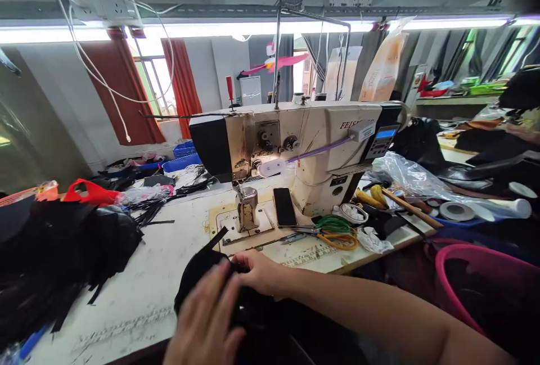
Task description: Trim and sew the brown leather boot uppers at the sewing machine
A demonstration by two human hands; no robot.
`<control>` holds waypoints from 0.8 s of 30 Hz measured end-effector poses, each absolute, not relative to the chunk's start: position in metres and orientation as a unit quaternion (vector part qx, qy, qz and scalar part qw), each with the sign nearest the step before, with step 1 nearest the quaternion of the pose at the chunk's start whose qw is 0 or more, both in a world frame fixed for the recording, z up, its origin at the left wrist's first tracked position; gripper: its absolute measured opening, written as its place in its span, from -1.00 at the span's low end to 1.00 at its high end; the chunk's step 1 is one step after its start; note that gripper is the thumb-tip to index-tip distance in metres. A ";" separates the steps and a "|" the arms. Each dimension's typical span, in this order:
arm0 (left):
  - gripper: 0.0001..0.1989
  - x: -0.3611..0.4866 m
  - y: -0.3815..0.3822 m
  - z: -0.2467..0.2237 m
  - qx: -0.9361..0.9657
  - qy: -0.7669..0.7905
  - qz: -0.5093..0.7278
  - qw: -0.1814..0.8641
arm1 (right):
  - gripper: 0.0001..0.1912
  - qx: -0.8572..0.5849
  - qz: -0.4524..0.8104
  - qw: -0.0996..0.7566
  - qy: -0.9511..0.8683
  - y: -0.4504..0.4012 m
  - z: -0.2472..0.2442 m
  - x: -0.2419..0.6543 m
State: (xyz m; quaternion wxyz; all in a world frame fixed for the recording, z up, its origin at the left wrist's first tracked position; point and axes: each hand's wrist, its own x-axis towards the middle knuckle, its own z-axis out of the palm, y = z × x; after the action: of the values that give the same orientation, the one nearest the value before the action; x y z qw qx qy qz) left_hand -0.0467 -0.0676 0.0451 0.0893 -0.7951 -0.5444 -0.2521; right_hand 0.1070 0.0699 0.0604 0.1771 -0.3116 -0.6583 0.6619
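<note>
A black fabric piece with a narrow strip sticking out at its top lies at the table's front edge, below the sewing machine. My right hand grips its upper right edge, thumb and fingers closed. Over its near side is my left hand, smeared by motion, with the fingers stretched out and apart; whether it touches the fabric is unclear. Just beyond the hands rises the machine's post, under the needle area. A phone lies right of the post.
A heap of black pieces covers the table's left side. Right of the phone are scissors, yellow cord rings and a hammer with a wooden handle. A pink tub stands at the lower right.
</note>
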 end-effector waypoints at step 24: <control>-0.79 -0.050 0.129 0.110 -0.290 -0.505 -0.491 -0.648 | -0.24 -0.262 -0.157 0.155 -0.939 0.154 0.089 0.160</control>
State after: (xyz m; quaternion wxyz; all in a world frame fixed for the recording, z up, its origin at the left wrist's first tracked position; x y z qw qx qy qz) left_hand -0.0501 0.1288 0.1105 -0.6483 -0.2895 -0.5051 -0.4906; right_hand 0.1598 0.1543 0.0886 0.1552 -0.2621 -0.9394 -0.1573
